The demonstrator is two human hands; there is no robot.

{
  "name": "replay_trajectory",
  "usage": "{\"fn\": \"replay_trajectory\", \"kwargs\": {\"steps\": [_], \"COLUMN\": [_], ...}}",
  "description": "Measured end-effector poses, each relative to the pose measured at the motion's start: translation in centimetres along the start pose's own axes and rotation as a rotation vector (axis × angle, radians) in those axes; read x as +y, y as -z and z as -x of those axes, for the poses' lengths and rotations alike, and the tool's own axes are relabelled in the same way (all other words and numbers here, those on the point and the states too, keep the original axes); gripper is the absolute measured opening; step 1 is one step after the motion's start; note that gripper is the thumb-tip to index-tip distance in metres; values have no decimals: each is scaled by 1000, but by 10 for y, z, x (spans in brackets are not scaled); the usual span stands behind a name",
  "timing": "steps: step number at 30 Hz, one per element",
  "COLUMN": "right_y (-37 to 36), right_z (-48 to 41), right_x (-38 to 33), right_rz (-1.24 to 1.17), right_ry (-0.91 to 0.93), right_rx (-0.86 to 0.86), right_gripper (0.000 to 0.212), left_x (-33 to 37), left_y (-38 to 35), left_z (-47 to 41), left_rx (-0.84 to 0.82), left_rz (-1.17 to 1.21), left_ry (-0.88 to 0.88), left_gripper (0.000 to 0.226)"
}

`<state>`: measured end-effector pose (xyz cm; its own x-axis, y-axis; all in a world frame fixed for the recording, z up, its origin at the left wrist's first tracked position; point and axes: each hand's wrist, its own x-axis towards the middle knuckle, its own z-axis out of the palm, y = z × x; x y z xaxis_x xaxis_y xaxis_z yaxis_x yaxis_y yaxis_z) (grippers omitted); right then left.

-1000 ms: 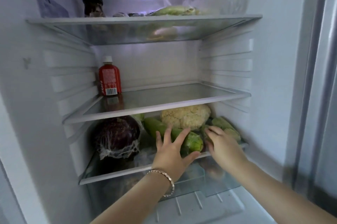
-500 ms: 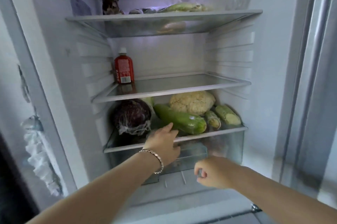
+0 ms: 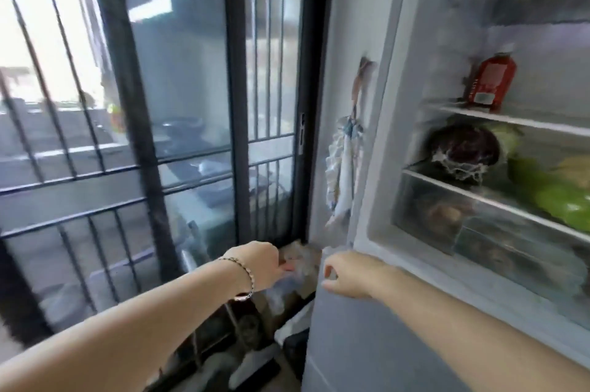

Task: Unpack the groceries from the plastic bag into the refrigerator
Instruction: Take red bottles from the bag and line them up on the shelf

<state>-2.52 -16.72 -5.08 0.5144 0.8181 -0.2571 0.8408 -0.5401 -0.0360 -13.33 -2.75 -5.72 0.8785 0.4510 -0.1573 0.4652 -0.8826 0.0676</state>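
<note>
Left hand [image 3: 262, 264] touches the plastic bag [image 3: 304, 261] beside the refrigerator [image 3: 388, 97].

Strong daylight enters through the barred window [image 3: 44, 40] at upper left and burns out to white glare there. The refrigerator [image 3: 549, 78] interior at right is lit evenly in a cool, pale tone, and the low area between the two lies in shadow. Motion blur softens the whole frame, most heavily across what stands on the shelves, and wide-angle distortion bows the window's bars and the refrigerator's frame toward the edges.
</note>
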Motion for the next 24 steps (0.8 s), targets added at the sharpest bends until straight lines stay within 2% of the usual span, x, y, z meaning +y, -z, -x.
{"fn": "replay_trajectory", "kwargs": {"steps": [8, 13, 17, 22, 24], "right_y": [-49, -87, -119, -170, -185], "right_z": [23, 94, 189, 328, 384], "right_x": [-255, -436, -582, -747, -800], "right_rz": [48, 247, 344, 461, 515], "right_ry": [530, 898, 1126, 1376, 1487], "right_rx": [-108, -154, -156, -187, -162], "right_gripper": [32, 33, 34, 22, 21], "left_x": [-167, -236, -263, -262, -256], "left_y": [-66, -114, -153, -182, -189], "left_z": [236, 433, 618, 851, 929], "left_rx": [-51, -15, 39, 94, 174], "left_rz": [189, 323, 441, 527, 541], "left_ry": [620, 997, 1288, 1609, 1728], "left_gripper": [32, 28, 24, 16, 15]}}
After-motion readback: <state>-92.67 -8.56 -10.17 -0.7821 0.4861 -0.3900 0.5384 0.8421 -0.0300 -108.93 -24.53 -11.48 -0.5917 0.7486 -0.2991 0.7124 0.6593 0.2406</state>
